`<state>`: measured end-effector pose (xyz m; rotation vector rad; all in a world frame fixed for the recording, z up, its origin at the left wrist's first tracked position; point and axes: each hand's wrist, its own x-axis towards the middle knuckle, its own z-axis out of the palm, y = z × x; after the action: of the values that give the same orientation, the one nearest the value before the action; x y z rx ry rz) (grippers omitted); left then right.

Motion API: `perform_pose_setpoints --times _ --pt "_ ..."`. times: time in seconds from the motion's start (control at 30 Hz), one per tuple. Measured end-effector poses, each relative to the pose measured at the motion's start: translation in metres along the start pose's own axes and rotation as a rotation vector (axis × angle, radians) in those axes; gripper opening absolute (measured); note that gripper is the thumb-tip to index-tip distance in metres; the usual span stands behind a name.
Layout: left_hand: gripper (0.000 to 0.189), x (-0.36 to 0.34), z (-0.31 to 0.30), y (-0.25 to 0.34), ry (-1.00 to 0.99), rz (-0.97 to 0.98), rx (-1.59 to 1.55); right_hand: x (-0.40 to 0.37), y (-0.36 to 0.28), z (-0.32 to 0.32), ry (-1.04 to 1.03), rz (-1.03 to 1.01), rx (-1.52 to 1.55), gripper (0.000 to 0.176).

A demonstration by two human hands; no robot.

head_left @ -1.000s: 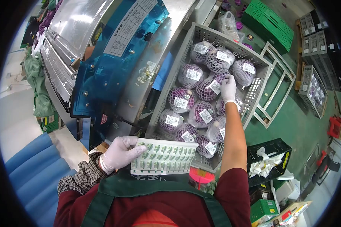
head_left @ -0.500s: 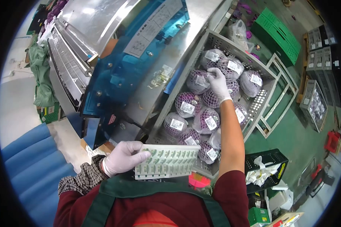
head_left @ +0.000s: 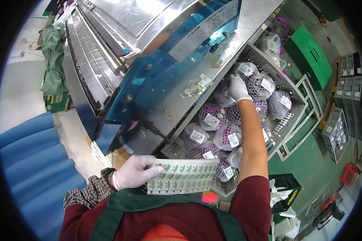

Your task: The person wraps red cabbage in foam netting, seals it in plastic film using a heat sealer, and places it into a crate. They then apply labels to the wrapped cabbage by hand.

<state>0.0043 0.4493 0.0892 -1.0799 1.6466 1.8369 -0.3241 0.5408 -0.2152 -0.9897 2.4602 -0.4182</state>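
My left hand (head_left: 137, 172), in a white glove, pinches the left edge of a sheet of small green-printed stickers (head_left: 183, 176) between thumb and fingers. My gloved right hand (head_left: 239, 88) reaches into a grey crate (head_left: 295, 116), its fingers curled together against a wrapped purple cabbage (head_left: 222, 95). Anything small between those fingertips is hidden. Several more round purple cabbages lie in the crate, netted or film-wrapped, most with white printed labels; one labelled cabbage (head_left: 212, 116) sits left of my right forearm.
A steel wrapping machine (head_left: 92, 44) with a blue side panel (head_left: 149, 80) stands to the left of the crate. On the right are a green crate (head_left: 309, 56), a metal frame (head_left: 305, 132), a black crate (head_left: 287, 184) and stacked grey crates (head_left: 346, 90).
The view has shifted, so the crate and machine appear further right. My right hand has turned and its fingers have moved down against a cabbage. My left hand keeps hold of the sticker sheet.
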Motion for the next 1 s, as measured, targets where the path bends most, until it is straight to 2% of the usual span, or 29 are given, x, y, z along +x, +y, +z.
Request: perform_pose_setpoints --times 0.07,0.17,0.23,0.3,0.37,0.43,0.5,0.53,0.57,0.6,0.63,0.7,0.8,0.87,0.93,1.0 --pt "0.013 -0.002 -0.002 -0.005 0.031 0.01 -0.005 -0.003 -0.003 0.001 0.013 -0.032 -0.23 0.022" --pt "0.014 -0.009 -0.001 -0.004 0.069 0.039 -0.047 -0.013 0.0 0.002 0.157 -0.062 -0.295 0.022" --pt "0.016 -0.015 -0.001 -0.003 0.088 0.103 -0.085 -0.027 -0.005 -0.007 0.168 -0.075 -0.348 0.024" --pt "0.015 -0.018 -0.004 -0.005 0.087 0.169 -0.164 -0.065 -0.012 -0.021 0.383 -0.079 -0.068 0.021" --pt "0.015 -0.019 -0.004 -0.003 0.111 0.284 -0.178 -0.113 -0.018 -0.042 0.352 0.025 0.611 0.021" --pt "0.017 -0.017 -0.005 0.001 0.159 0.406 -0.135 -0.183 -0.042 -0.099 0.129 0.269 1.224 0.025" --pt "0.018 -0.016 -0.005 0.004 0.187 0.537 -0.123 -0.245 -0.036 -0.113 0.09 0.212 1.388 0.027" --pt "0.018 -0.017 -0.004 0.006 0.193 0.541 -0.115 -0.272 -0.044 -0.116 0.104 0.103 1.412 0.024" --pt "0.018 -0.015 -0.008 0.005 0.196 0.581 -0.015 -0.294 -0.057 -0.12 0.119 -0.004 1.431 0.022" --pt "0.018 -0.016 -0.008 0.004 0.151 0.578 -0.086 -0.313 -0.077 -0.133 0.126 -0.049 1.3 0.019" --pt "0.018 -0.018 -0.006 0.003 0.102 0.572 -0.155 -0.328 -0.106 -0.152 0.15 -0.004 1.349 0.018" --pt "0.019 -0.023 -0.011 0.003 0.027 0.66 -0.097 -0.347 -0.124 -0.156 0.357 0.013 1.409 0.015" --pt "0.022 -0.037 -0.017 0.002 -0.087 0.778 -0.111 -0.367 -0.148 -0.167 0.514 0.04 1.424 0.014" --pt "0.022 -0.046 -0.024 -0.003 -0.125 0.823 -0.105 -0.382 -0.164 -0.171 0.602 -0.039 1.417 0.006" --pt "0.024 -0.054 -0.031 -0.007 -0.168 0.842 -0.116 -0.394 -0.18 -0.171 0.706 -0.149 1.455 0.006" --pt "0.024 -0.063 -0.035 -0.01 -0.2 0.89 -0.145 -0.409 -0.205 -0.177 0.742 -0.164 1.576 0.007"
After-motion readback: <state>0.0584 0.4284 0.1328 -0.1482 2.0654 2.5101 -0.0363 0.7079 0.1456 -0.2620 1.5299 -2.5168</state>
